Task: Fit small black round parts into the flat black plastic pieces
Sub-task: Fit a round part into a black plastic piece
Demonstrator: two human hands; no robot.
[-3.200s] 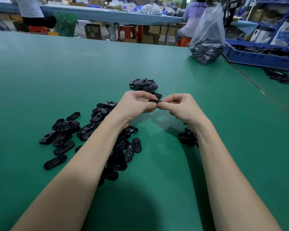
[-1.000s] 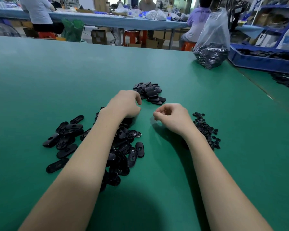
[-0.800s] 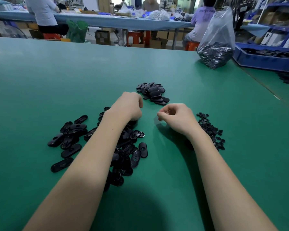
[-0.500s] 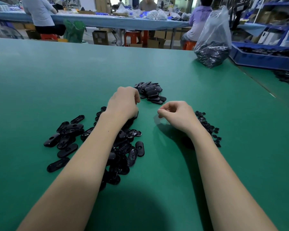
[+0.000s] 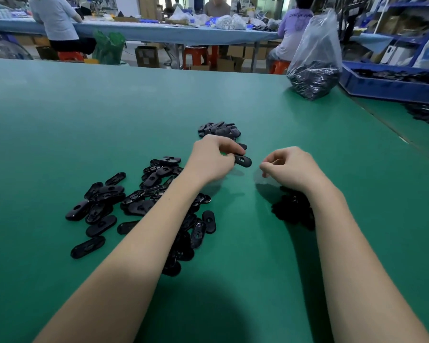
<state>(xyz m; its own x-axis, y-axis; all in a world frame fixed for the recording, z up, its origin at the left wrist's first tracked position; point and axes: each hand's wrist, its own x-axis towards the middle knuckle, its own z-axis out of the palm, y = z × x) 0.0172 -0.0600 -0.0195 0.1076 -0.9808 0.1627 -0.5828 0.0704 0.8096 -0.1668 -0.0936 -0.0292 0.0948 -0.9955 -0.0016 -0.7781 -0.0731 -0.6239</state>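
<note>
My left hand (image 5: 212, 158) pinches one flat black oval plastic piece (image 5: 243, 160) above the green table; the piece sticks out to the right of my fingers. My right hand (image 5: 291, 167) hovers a short way to the right, fingers curled with thumb and fingertips together; whether a small round part sits between them I cannot tell. A loose heap of flat oval pieces (image 5: 124, 201) lies under and left of my left forearm. A smaller stack of oval pieces (image 5: 219, 129) sits just beyond my left hand. Small black round parts (image 5: 291, 209) lie piled under my right wrist.
The green table (image 5: 109, 115) stretches wide to the left and back. A clear plastic bag of black parts (image 5: 315, 63) stands at the back right beside a blue tray (image 5: 386, 87). People sit at another table behind.
My left hand has lifted off the heap with one oval piece and moved right and away. My right hand has shifted over the round parts, now hiding most of them.
</note>
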